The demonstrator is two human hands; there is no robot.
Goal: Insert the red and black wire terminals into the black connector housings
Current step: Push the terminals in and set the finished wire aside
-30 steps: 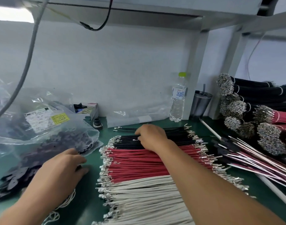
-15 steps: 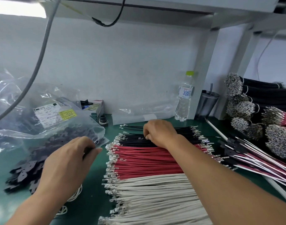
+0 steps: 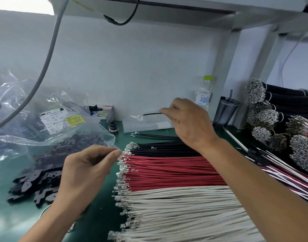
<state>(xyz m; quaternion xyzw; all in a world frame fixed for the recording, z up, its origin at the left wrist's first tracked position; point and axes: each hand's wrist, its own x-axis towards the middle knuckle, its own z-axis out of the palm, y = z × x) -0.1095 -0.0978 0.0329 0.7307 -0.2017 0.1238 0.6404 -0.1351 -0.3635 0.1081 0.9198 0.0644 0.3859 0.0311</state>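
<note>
Since a second ago the right hand (image 3: 188, 123) has risen off the black wires (image 3: 167, 148), pinching one black wire (image 3: 150, 114) near its terminal end. The left hand (image 3: 86, 168) is curled; whether it holds anything, I cannot tell. The wire looks light and limp, best gripped just behind the terminal. The bag label (image 3: 62, 122) is unreadable.

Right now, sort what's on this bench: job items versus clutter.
Job: black wire pinched in right hand; black wires; red wires; connector housings; left hand.
Clutter: white wires; water bottle; tumbler.
</note>
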